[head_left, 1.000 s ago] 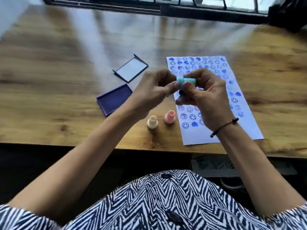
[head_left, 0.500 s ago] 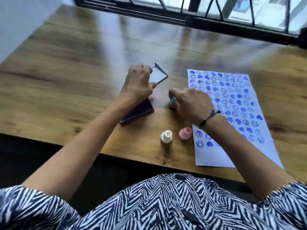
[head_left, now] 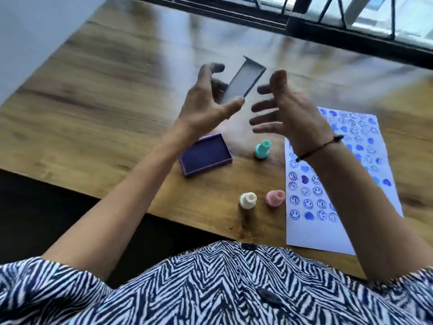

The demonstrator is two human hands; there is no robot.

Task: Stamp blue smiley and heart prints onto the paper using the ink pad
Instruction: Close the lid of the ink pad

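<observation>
My left hand (head_left: pixel 206 102) is raised above the table and grips the ink pad's lid (head_left: pixel 243 82) by one end, the lid tilted in the air. My right hand (head_left: pixel 283 113) hovers beside it with fingers spread and nothing in it. Below them the purple ink pad (head_left: pixel 206 157) lies uncovered on the wood. A teal stamp (head_left: pixel 262 148) stands upright just right of the pad. The white paper (head_left: pixel 337 231), covered with blue smiley and heart prints, lies to the right, partly under my right forearm.
A cream stamp (head_left: pixel 247 200) and a pink stamp (head_left: pixel 274 197) stand near the table's front edge, left of the paper. The wooden table (head_left: pixel 105 90) runs back to a dark window frame (head_left: pixel 328 26). My striped shirt fills the bottom of the view.
The teal stamp has left my right hand and stands on the table. My left hand has lifted the lid off the table. Both hands have risen.
</observation>
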